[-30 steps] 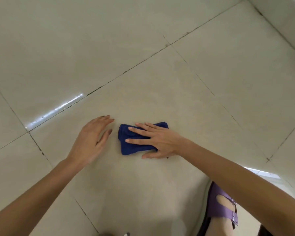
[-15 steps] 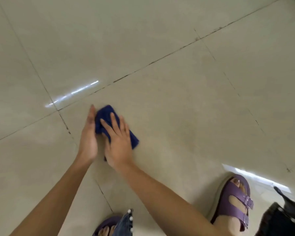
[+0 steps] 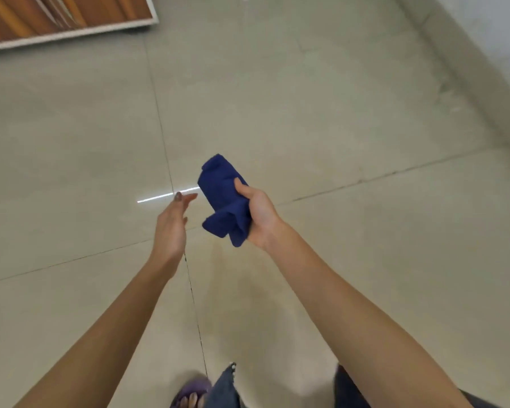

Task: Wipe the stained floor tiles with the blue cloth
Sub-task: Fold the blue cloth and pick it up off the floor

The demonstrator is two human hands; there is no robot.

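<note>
The right hand (image 3: 258, 214) grips the bunched blue cloth (image 3: 223, 201), held up in the air above the floor tiles (image 3: 336, 113). The left hand (image 3: 171, 225) (fingers straight, holding nothing) hangs just beside the cloth, not touching it.

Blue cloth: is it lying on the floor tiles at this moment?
No, the right hand grips the blue cloth in the air above the floor tiles.
</note>
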